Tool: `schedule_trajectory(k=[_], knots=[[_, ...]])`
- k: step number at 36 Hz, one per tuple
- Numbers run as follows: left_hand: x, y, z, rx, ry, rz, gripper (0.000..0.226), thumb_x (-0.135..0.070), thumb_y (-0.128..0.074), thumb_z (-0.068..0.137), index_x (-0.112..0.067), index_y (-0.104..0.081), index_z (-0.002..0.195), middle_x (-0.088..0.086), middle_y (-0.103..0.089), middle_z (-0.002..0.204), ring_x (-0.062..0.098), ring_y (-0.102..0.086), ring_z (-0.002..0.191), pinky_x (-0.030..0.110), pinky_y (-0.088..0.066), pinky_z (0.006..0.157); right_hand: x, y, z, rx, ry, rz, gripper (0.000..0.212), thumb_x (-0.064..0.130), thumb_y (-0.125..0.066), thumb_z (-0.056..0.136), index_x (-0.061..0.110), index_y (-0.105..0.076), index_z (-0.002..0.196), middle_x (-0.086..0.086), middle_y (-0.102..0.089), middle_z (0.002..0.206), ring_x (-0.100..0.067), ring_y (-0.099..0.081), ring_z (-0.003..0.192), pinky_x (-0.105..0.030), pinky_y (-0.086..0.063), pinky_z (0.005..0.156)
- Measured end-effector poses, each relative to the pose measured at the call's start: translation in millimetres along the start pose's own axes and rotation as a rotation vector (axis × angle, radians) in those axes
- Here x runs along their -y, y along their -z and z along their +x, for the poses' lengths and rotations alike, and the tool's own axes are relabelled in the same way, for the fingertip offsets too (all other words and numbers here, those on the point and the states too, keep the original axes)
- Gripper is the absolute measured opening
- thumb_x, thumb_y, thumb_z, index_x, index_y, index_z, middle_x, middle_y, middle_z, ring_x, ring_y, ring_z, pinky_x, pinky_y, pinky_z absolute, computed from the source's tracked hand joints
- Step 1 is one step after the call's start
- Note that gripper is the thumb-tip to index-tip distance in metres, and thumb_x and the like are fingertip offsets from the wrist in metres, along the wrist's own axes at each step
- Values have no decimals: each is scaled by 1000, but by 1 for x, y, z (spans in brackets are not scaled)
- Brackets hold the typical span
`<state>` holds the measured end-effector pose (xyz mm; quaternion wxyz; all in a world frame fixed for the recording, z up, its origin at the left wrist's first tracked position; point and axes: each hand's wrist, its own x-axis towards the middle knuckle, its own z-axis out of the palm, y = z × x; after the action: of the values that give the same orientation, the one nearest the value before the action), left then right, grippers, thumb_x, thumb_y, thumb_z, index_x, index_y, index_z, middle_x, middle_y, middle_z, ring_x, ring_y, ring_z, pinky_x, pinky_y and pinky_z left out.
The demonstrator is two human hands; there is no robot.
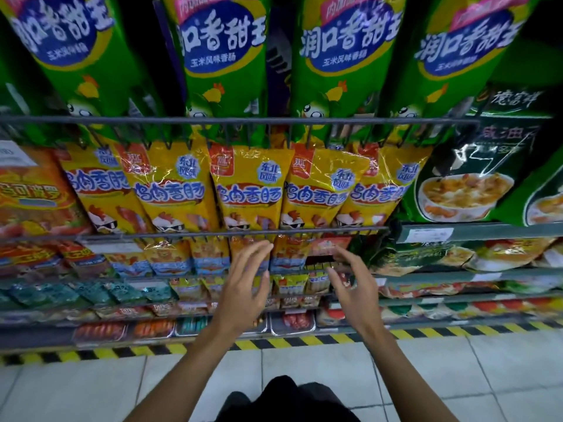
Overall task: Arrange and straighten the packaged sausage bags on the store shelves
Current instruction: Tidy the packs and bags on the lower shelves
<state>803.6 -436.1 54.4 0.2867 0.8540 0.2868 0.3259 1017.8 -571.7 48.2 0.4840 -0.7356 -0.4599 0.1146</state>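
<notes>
Green sausage bags (222, 56) hang in a row along the top. Below them hang several yellow sausage bags (249, 190) behind a wire rail (195, 234). A lower row of smaller orange-and-blue bags (210, 257) sits under that rail. My left hand (243, 284) is raised in front of this lower row, fingers spread and straight, its fingertips close to the bags; whether they touch is unclear. My right hand (350, 281) hovers to the right of it, fingers loosely bent, holding nothing, in front of a red pack (329, 245).
Dark green noodle packs (469, 184) fill the right shelves. Orange packs (33, 193) hang at far left. Teal packs (91, 292) and trays of sausages (292, 321) lie lower down. A yellow-black striped strip (304, 341) borders the tiled floor (457, 376).
</notes>
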Motion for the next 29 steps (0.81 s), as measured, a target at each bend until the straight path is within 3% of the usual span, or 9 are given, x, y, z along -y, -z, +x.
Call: schedule_trajectory(k=[3,6,9,13,18,20,23,26,29], knots=[[5,-22,-10,171,220,-83,53,-24,-53,108,-40,-38,156,-45,-23,152,-16,-26,142,13,-33,113,-13,-10,-2,163,-178,19,46,34,-66,99,30,-55,143,18,-61,133,0,-58,123,-38,-52,102],[12,-43,-5,218,364,-140,59,-23,-58,106,-37,-34,158,-24,-34,156,3,-39,143,33,-48,109,-26,-16,8,245,-232,-2,49,32,-68,98,23,-54,144,13,-64,131,-3,-60,118,-36,-53,100],[16,-61,5,241,526,-189,64,-23,-60,105,-29,-29,160,-7,-35,162,13,-39,146,28,-41,108,-41,-24,25,287,-277,-10,54,29,-71,97,13,-53,146,0,-66,133,-14,-63,121,-39,-52,104],[22,-78,16,269,691,-177,71,-24,-61,105,-17,-23,164,2,-22,171,23,-26,156,41,-31,124,-59,-38,47,409,-299,-32,52,24,-72,96,3,-55,141,-10,-66,134,-24,-62,125,-34,-51,103],[23,-90,22,212,802,-234,73,-21,-62,104,-16,-21,164,3,-19,171,26,-28,156,47,-35,122,-74,-54,64,556,-248,-53,43,19,-71,97,1,-59,134,-15,-68,127,-31,-65,117,-17,-42,86],[24,-94,23,196,804,-223,71,-21,-61,104,-15,-23,164,3,-16,172,26,-23,157,49,-33,123,-77,-63,68,561,-271,-82,31,28,-72,97,7,-66,118,-9,-72,104,-25,-67,94,-16,-38,70],[26,-97,24,170,803,-219,64,-17,-59,105,-13,-29,162,6,-18,171,26,-29,155,48,-33,123,-79,-77,72,492,-299,-70,30,35,-71,96,26,-48,79,7,-51,68,-9,-51,61,-21,-33,53],[30,-99,28,148,822,-234,59,-11,-59,104,-10,-36,159,7,-22,170,24,-41,148,37,-39,119,-83,-82,75,385,-318,-9,41,28,-75,94,35,-40,71,12,-49,66,-2,-50,61,-24,-36,63],[31,-99,30,122,827,-256,56,-8,-59,104,-9,-40,157,6,-29,167,24,-45,145,25,-41,109,-86,-82,73,398,-324,21,17,24,-74,94,27,-63,81,9,-69,80,-9,-65,73,-28,-48,73]])
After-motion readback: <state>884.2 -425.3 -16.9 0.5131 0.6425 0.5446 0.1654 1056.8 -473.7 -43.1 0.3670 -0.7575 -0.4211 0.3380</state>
